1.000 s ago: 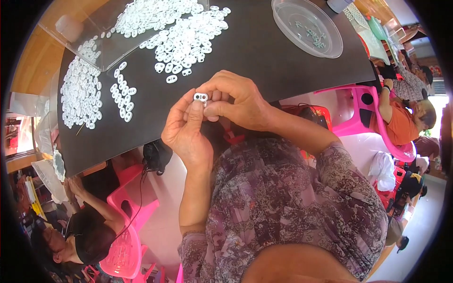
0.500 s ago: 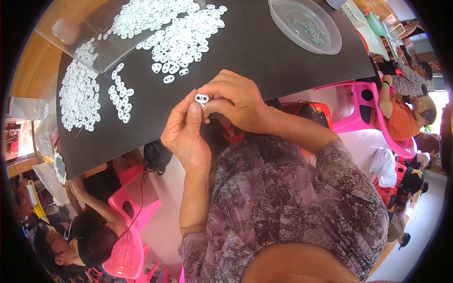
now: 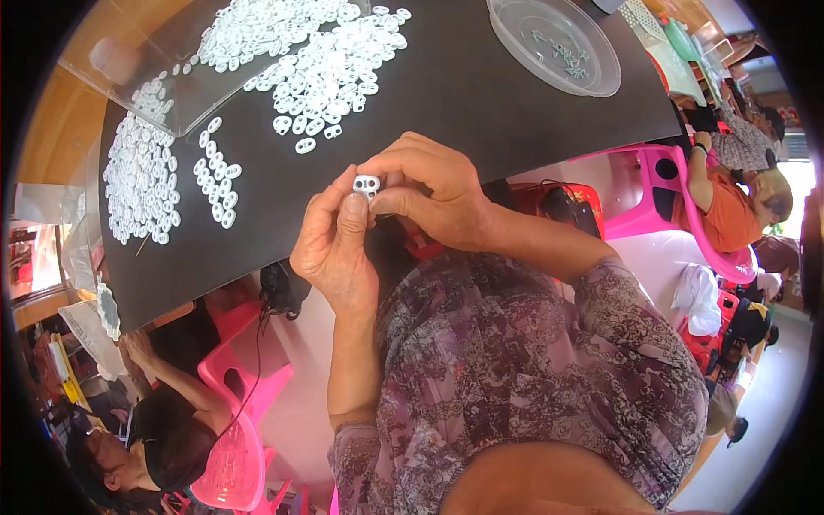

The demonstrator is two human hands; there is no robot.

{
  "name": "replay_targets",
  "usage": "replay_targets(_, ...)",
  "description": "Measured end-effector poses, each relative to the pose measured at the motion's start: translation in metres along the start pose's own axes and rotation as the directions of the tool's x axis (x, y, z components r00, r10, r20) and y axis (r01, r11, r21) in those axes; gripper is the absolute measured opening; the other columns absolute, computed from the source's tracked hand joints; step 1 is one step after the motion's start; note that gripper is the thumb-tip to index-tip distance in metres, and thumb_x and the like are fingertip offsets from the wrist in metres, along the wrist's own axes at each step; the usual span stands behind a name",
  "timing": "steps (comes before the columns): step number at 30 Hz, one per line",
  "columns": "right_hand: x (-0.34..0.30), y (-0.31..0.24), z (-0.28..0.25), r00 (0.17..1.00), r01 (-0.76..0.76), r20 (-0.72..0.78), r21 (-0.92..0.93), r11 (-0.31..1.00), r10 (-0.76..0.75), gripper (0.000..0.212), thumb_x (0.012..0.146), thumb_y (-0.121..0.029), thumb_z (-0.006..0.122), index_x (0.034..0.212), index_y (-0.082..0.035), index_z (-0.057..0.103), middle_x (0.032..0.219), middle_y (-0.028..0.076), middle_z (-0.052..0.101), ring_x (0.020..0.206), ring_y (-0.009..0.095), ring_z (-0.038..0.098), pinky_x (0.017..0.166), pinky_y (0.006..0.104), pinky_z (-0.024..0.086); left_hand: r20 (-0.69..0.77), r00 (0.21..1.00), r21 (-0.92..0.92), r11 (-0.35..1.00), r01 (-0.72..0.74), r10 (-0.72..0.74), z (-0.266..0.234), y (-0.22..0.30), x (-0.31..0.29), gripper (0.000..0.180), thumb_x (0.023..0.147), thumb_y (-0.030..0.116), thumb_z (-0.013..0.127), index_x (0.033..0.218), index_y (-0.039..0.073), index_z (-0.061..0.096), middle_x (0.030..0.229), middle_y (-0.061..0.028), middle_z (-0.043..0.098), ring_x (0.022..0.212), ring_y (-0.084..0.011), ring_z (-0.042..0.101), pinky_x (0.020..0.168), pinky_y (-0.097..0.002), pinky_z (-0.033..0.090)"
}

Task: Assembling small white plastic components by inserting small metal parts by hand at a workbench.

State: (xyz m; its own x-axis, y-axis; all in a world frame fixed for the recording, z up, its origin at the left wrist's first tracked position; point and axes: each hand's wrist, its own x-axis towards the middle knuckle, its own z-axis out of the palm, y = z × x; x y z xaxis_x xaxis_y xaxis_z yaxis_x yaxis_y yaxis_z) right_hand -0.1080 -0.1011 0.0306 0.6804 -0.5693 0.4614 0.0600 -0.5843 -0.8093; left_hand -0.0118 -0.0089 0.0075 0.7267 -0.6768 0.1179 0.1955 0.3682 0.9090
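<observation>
Both hands meet just above the table's near edge. The left hand (image 3: 333, 245) and right hand (image 3: 432, 196) pinch one small white two-hole part (image 3: 366, 184) between their fingertips, the left thumb pressed up against it from below, the right fingers curled over it from 2 o'clock. Beyond, on the black table (image 3: 481, 94), loose white parts (image 3: 330, 73) lie heaped at 11 o'clock, with more in rows (image 3: 142, 176) at 9 o'clock. A clear tray (image 3: 129, 81) sits at 10 o'clock. A clear round bowl (image 3: 554, 43) holding small metal bits stands at 1 o'clock.
</observation>
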Motion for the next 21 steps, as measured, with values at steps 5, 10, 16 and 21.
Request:
replay_targets(5, 0.001, 0.001, 0.002, 0.999, 0.033, 0.001, -0.032, 0.999, -0.033, 0.027, 0.073, 0.002, 0.067, 0.100, -0.001, 0.062, 0.080, 0.005, 0.059, 0.067, 0.012, 0.053, 0.056, 0.0248, 0.042, -0.020, 0.999, 0.076, 0.996, -0.045, 0.046, -0.001, -0.002, 0.000, 0.021, 0.084, 0.004, 0.063, 0.103, -0.006, 0.063, 0.085, -0.0080, 0.064, 0.067, -0.0091, 0.052, 0.060, -0.0201, 0.043)
replay_targets(10, 0.001, 0.001, 0.008, 0.998, 0.048, -0.036, -0.055, 0.997, -0.050, 0.024, 0.069, -0.002, 0.067, 0.093, -0.003, 0.061, 0.075, 0.006, 0.058, 0.070, 0.021, 0.055, 0.062, 0.0315, 0.044, -0.060, 0.998, 0.040, 0.999, -0.032, 0.034, -0.002, -0.006, -0.001, 0.018, 0.086, 0.006, 0.062, 0.099, -0.006, 0.062, 0.086, -0.0084, 0.064, 0.069, -0.0099, 0.055, 0.062, -0.0211, 0.046)
replay_targets(16, 0.000, 0.001, 0.011, 0.993, 0.106, -0.043, -0.082, 0.991, -0.110, 0.024, 0.070, -0.002, 0.066, 0.094, 0.000, 0.060, 0.076, 0.008, 0.057, 0.069, 0.022, 0.054, 0.061, 0.0319, 0.044, -0.131, 0.990, -0.059, 0.997, -0.059, 0.051, 0.007, -0.006, -0.005, 0.020, 0.088, 0.009, 0.060, 0.100, -0.007, 0.060, 0.090, -0.0105, 0.064, 0.078, -0.0143, 0.061, 0.069, -0.0246, 0.050)
replay_targets(21, -0.002, 0.007, 0.016, 0.988, 0.138, -0.064, -0.076, 0.988, -0.143, 0.025, 0.071, -0.002, 0.067, 0.095, 0.001, 0.060, 0.077, 0.009, 0.058, 0.068, 0.023, 0.054, 0.060, 0.0321, 0.043, -0.128, 0.992, -0.100, 0.994, -0.036, 0.023, 0.007, -0.006, -0.010, 0.021, 0.089, 0.009, 0.057, 0.102, -0.008, 0.058, 0.090, -0.0116, 0.063, 0.078, -0.0146, 0.060, 0.069, -0.0246, 0.049)
